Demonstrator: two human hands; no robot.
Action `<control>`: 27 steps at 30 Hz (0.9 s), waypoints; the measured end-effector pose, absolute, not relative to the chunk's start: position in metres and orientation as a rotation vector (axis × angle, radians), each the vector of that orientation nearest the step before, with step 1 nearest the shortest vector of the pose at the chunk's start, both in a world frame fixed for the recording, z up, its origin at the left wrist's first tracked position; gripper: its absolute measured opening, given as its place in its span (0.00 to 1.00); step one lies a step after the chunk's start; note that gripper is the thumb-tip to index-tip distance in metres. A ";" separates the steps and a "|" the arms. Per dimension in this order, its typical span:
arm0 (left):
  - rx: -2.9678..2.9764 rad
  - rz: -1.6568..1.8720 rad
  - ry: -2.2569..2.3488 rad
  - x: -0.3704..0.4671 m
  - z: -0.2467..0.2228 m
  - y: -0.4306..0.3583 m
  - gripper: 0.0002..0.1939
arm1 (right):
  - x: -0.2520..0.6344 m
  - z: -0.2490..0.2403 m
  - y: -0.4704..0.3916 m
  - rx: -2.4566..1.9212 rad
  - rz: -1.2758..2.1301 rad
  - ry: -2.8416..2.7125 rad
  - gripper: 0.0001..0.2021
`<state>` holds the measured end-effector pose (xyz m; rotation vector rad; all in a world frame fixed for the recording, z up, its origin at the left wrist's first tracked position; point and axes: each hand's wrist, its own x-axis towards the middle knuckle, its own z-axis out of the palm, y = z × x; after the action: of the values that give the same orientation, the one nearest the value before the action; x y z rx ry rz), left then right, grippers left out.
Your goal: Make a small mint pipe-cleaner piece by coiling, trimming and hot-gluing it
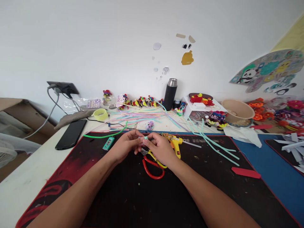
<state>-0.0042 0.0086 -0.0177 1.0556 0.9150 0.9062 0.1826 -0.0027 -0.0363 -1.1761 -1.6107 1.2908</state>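
Note:
My left hand (128, 143) and my right hand (161, 148) meet above the black desk mat (133, 202), fingers pinched together. Between the fingertips shows a small mint-green fuzzy piece (145, 137), mostly covered, which looks like pipe cleaner. Just below my right hand lie scissors (153, 176) with red and yellow handles, their blades partly hidden by the hands. A yellow glue gun (176, 148) rests right of my right hand, a clear glue stick (192, 144) beside it. Beyond the fingertips sits a small purple fuzzy figure (149, 125).
Left of the hands are a teal box (108, 143), a green pipe cleaner (104, 136) and a black phone (71, 134). Mint pipe cleaners (216, 142) lie to the right. Pastel pipe cleaners (133, 116), a black thermos (170, 95) and a beige bowl (237, 109) stand along the wall.

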 end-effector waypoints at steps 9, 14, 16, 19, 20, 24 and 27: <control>0.960 0.837 0.899 -0.003 -0.012 0.000 0.16 | 0.185 -0.030 -0.005 -1.277 0.972 -1.839 0.10; 1.021 0.853 0.936 -0.001 -0.010 -0.002 0.18 | 0.183 -0.023 -0.009 -1.302 0.841 -1.939 0.11; 1.070 0.843 0.965 -0.002 -0.012 -0.001 0.17 | 0.183 -0.022 -0.009 -1.304 0.803 -1.965 0.11; 1.092 0.832 0.998 -0.001 -0.016 0.001 0.16 | 0.182 -0.024 -0.009 -1.300 0.793 -1.990 0.09; 1.094 0.831 1.007 -0.001 -0.016 0.001 0.16 | 0.182 -0.026 -0.009 -1.300 0.798 -1.990 0.09; 1.051 0.849 1.026 0.001 -0.017 0.001 0.16 | 0.180 -0.029 -0.009 -1.310 0.828 -1.960 0.07; 0.983 0.868 1.012 0.003 -0.016 0.001 0.17 | 0.179 -0.027 -0.010 -1.314 0.856 -1.945 0.06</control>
<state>0.0031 0.0010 -0.0162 0.9828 1.0118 0.8676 0.1792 -0.0102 -0.0273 -1.3136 -1.9450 0.8565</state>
